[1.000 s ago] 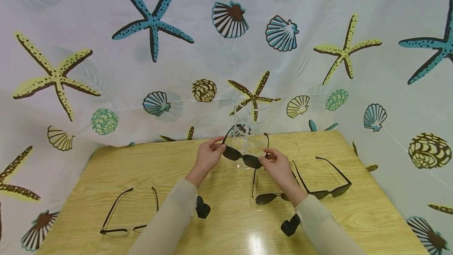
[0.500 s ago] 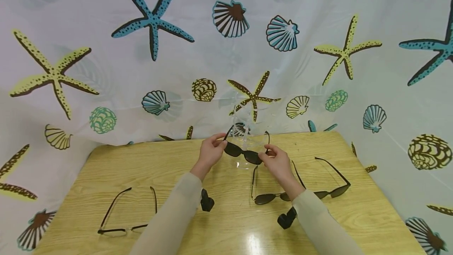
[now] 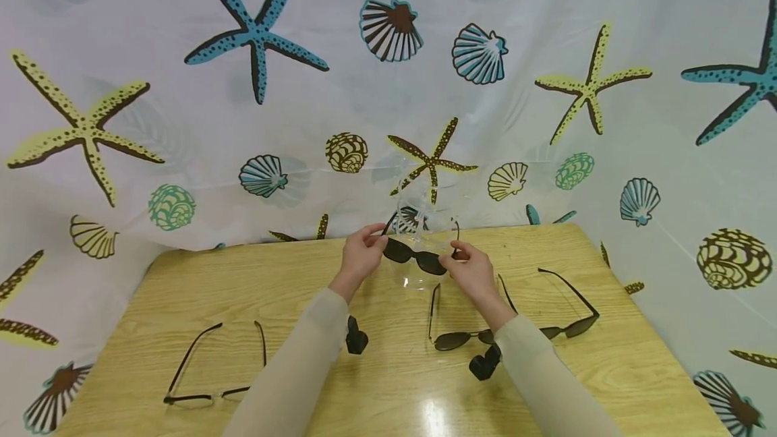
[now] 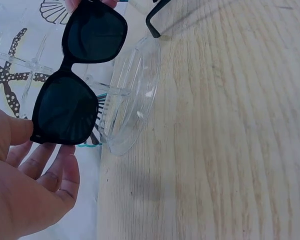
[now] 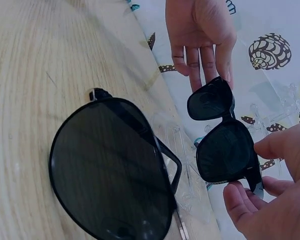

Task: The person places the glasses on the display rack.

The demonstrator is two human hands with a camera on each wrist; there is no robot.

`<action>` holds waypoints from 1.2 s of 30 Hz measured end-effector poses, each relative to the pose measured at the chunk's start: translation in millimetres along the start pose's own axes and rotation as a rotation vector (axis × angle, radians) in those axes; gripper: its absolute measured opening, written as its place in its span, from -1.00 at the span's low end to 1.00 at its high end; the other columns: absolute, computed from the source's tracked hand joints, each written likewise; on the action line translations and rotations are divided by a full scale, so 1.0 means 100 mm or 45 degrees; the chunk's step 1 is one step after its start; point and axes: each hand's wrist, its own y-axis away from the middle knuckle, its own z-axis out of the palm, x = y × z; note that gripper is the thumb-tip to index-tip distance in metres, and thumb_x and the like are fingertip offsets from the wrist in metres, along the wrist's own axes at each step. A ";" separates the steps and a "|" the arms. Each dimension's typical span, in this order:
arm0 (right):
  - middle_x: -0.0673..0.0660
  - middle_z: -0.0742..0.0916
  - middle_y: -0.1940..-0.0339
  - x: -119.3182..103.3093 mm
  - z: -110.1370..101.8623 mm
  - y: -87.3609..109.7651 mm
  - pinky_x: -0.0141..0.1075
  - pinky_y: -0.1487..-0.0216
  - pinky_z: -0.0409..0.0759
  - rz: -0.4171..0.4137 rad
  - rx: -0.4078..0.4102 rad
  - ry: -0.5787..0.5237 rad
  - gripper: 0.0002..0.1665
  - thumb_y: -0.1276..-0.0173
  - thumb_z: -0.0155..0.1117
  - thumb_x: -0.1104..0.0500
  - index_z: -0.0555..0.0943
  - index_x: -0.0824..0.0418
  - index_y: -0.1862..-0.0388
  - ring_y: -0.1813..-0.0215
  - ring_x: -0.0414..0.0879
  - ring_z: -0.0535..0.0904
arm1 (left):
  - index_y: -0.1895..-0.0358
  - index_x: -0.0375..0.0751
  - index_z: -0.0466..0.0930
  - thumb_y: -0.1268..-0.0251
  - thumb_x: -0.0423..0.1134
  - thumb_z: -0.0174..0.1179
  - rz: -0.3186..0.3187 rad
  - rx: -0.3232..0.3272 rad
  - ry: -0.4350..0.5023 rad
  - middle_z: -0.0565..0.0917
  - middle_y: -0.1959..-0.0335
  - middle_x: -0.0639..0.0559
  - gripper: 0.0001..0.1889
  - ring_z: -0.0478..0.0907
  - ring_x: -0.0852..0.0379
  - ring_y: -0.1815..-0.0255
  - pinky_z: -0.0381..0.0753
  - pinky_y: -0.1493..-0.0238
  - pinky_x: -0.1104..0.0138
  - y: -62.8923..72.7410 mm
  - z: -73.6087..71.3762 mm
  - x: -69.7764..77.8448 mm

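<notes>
Black sunglasses [image 3: 415,257] are held level in front of a clear plastic stand [image 4: 135,100] at the back of the table, temples pointing away from me. My left hand [image 3: 361,256] pinches their left corner between thumb and fingers. The right corner is pinched the same way by my right hand [image 3: 472,274]. In the right wrist view both hands show on the frame, with the dark lenses [image 5: 225,152] between them. How the temples sit against the transparent stand is hard to make out.
Dark-lensed aviator sunglasses [image 3: 452,340] lie just below my right hand, partly behind the forearm. Another pair of sunglasses [image 3: 581,326] rests to their right. Half-rim eyeglasses [image 3: 190,398] lie at the left of the wooden table [image 3: 388,396]. A patterned curtain [image 3: 340,100] hangs behind.
Both hands have shifted slightly farther back with the black sunglasses, which rise a little in the head view. The grip looks the same, and the other glasses have stayed in place.
</notes>
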 end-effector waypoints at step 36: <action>0.36 0.63 -0.34 0.06 0.08 -0.14 -0.17 0.06 0.68 0.017 -0.013 0.061 -0.33 -0.55 0.31 0.10 0.46 0.19 -0.57 -0.27 0.22 0.67 | -0.40 -0.07 0.62 -0.60 -0.24 0.20 -0.061 0.016 -0.036 0.73 -0.22 -0.25 -0.61 0.69 -0.13 -0.10 0.56 0.20 0.32 -0.15 0.08 -0.14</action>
